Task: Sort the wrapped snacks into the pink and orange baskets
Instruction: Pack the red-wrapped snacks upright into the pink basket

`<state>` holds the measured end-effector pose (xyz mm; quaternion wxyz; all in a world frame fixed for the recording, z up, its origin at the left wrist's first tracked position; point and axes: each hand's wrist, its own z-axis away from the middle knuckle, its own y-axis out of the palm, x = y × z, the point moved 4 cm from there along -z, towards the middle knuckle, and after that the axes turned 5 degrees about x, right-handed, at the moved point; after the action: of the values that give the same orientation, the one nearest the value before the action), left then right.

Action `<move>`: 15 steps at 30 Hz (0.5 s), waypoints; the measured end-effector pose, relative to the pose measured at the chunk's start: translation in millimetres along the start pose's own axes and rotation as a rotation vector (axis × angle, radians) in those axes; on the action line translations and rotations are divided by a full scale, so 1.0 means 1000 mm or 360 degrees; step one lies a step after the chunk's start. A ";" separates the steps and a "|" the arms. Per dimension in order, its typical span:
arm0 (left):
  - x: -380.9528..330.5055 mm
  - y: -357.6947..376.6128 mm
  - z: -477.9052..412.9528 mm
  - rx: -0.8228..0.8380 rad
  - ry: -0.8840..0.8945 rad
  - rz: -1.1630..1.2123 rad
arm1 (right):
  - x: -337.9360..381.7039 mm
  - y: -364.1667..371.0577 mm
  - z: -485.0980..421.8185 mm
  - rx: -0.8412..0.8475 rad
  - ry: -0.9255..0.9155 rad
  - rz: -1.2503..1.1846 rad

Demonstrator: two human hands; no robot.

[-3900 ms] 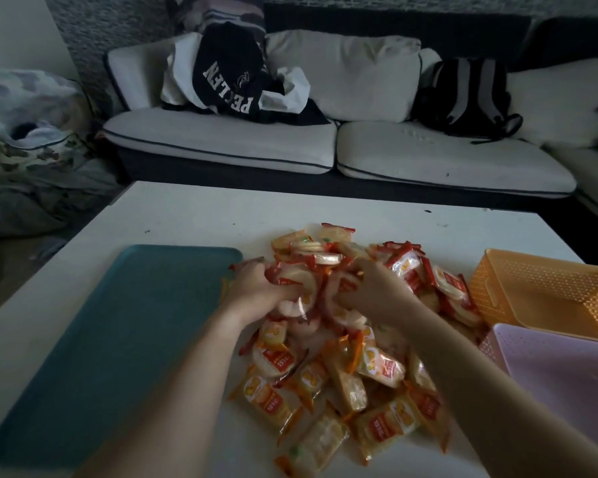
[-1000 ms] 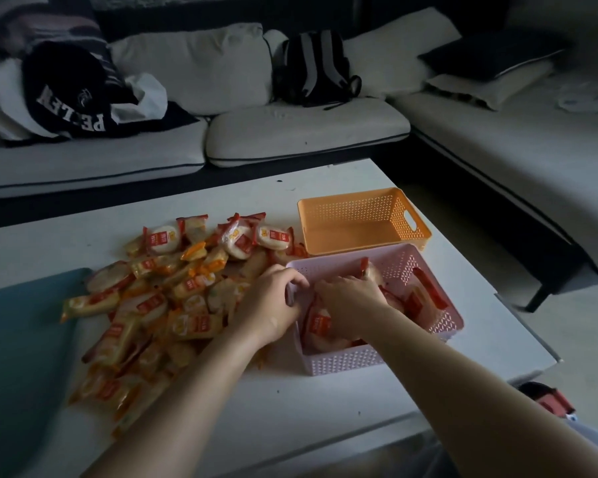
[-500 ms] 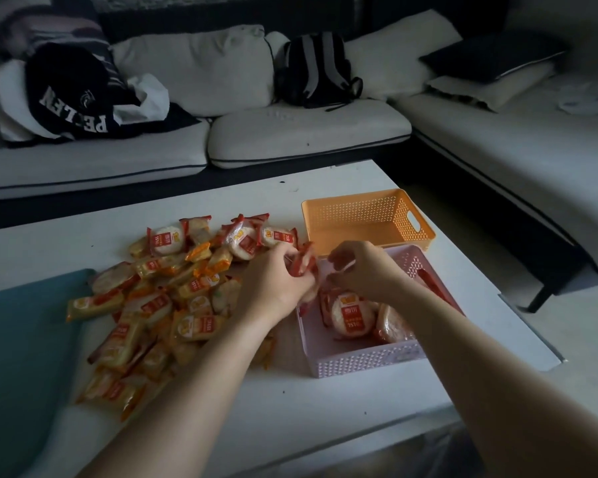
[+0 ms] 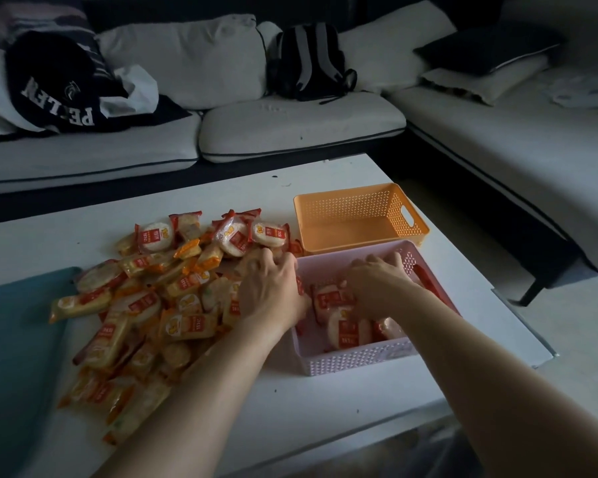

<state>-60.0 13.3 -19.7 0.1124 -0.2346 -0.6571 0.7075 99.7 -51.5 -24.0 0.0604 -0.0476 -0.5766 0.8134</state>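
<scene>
snacks [image 4: 159, 305]: loose heap of orange and red wrapped packs on the table, left of both baskets
pink basket [image 4: 356, 360]: near right table edge, several red-label round packs [image 4: 347, 331] lying inside
orange basket [image 4: 342, 232]: directly behind pink one, walls touching
right hand [image 4: 377, 284]: inside pink basket, palm down on the packs, fingers spread and fairly straight
left hand [image 4: 273, 288]: at pink basket's left wall, fingers reaching into heap edge; grip on a pack cannot be told
hands: apart, basket wall between them
table [image 4: 290, 408]: white, low
mat [image 4: 14, 339]: teal, left of heap
sofa [image 4: 290, 125]: behind the table, backpack [image 4: 308, 60] on it
</scene>
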 end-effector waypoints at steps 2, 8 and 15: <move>0.002 0.001 -0.003 0.0136 -0.0017 -0.0003 | 0.007 0.008 0.002 -0.0002 -0.0027 0.0087; 0.015 -0.005 -0.002 0.0360 0.0003 0.0290 | 0.009 0.012 0.006 0.0085 -0.0087 0.0059; 0.019 -0.025 0.003 -0.0045 0.0251 0.0636 | -0.022 -0.038 0.017 -0.0194 -0.0203 -0.0834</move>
<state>-81.4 22.5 1.2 0.0175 -0.4164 -0.5965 0.6860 120.5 -58.3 17.3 0.2294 0.1509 -0.6198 0.7351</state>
